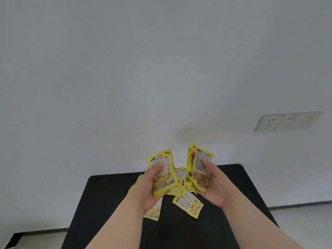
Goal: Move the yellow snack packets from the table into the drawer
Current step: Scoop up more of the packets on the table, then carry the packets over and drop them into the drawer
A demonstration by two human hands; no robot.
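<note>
Hands are both raised above the black table, each gripping yellow snack packets. Left hand is closed round a small stack of packets, thumb pressed across the printed face, fingers behind; the stack stands nearly upright, tilted slightly left, clear of the table surface. Right hand is likewise clamped on a second stack, thumb on the front, palm and fingers cupping the back and lower edge; this stack stands upright, and at least two packets are visible in it, one showing an orange printed figure.

Loose packets remain on the table. One lone packet lies flat near the table's middle, below and between the two hands, angled. Another packet lies on the table partly hidden under the left wrist. A heap of further packets lies toward the table's far side, between the hands and largely hidden by them; their number cannot be told.

White wall rises behind the table. Double wall socket sits on the wall, above and right of the table's far right corner. No drawer shows in this view.
</note>
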